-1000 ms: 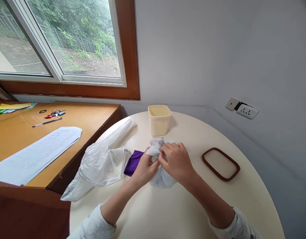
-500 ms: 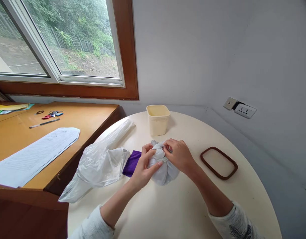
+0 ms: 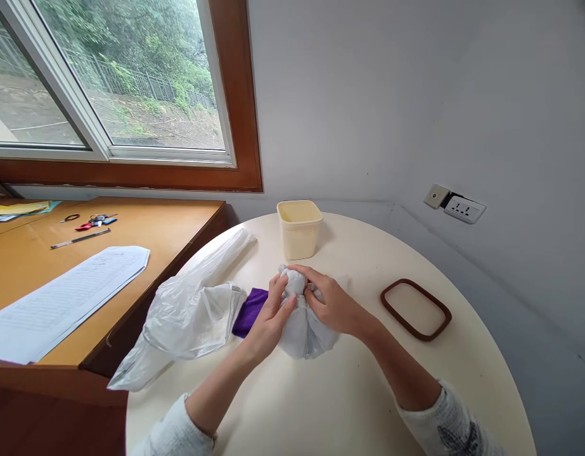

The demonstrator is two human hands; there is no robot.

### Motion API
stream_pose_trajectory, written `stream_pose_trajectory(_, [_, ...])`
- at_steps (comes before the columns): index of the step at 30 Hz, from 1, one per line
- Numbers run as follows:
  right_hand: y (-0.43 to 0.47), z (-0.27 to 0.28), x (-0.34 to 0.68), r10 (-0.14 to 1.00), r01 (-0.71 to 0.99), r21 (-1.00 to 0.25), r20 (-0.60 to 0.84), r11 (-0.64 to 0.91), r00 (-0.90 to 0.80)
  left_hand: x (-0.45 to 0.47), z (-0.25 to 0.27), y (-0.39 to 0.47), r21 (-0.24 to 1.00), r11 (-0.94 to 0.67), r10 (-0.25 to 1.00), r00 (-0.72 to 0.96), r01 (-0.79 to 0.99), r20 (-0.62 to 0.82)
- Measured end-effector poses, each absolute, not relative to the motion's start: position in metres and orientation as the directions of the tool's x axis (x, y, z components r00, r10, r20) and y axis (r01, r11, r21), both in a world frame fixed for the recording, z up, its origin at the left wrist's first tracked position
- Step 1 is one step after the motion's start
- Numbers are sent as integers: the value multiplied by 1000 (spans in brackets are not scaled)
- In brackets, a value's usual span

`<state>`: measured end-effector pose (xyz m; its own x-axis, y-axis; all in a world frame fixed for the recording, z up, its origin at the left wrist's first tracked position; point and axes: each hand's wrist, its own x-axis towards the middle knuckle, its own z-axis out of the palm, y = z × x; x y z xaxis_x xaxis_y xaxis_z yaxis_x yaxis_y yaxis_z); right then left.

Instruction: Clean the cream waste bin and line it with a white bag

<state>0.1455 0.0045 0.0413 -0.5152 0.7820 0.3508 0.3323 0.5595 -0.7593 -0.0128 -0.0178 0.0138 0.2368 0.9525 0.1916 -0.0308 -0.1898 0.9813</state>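
A white plastic bag (image 3: 307, 335), bunched round and knotted at its top, rests on the round table in front of me. My left hand (image 3: 272, 315) grips the twisted top from the left, thumb pressed against it. From the right, my right hand (image 3: 331, 300) closes its fingers around the same knot. What fills the bag is hidden by the plastic. Just left of it lies a folded purple cloth (image 3: 250, 313), close to my left hand.
Behind the bag stands a cream plastic tub (image 3: 299, 237). A brown rounded frame (image 3: 416, 310) lies to the right. Another clear-white plastic bag (image 3: 190, 320) spreads across the table's left side. On the neighbouring desk are papers (image 3: 68, 297), a pen (image 3: 80, 239) and keys (image 3: 99, 220).
My fingers have shifted around the knot, with the right hand now reaching farther over its top. The bag has moved slightly left and toward me.
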Motion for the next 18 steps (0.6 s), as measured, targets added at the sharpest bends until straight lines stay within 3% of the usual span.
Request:
stream_pose_trajectory(4, [2,48,157,776,278,-870,169,406,-607,-14,17,-14,986,-164,943,289,-17,162])
stream_pose_trajectory(8, [-1,42,153,830,325,-861,177,391,-528,-13,15,-11,984,-178,933,312,-26,177])
stream_pose_trajectory(15, [8,58,165,843,521,-720,169,459,-510,-13,12,-10,971,-197,953,207,-134,222])
stream_pose_trajectory(18, [27,79,190,900,654,-625,219,426,-377,-18,8,-6,975,-207,973,90,-79,214])
